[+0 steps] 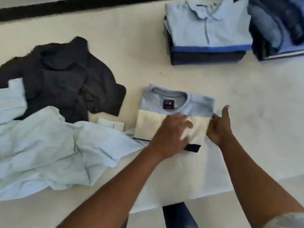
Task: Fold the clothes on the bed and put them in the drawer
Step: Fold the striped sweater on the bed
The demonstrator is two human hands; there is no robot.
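folded t-shirt (156, 119) lies under the left hand (171, 137), seemingly pressed flat.

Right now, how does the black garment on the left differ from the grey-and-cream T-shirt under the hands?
The black garment lies crumpled and unfolded; the grey-and-cream T-shirt is folded into a neat rectangle. No hand touches the black garment, while the left hand rests on the T-shirt and the right hand touches its edge. Both lie on the cream bed.

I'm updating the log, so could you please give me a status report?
Left hand flat on folded grey-and-cream T-shirt. Right hand at its right edge, grip unclear. Crumpled black garment and pale blue shirt unfolded nearby.
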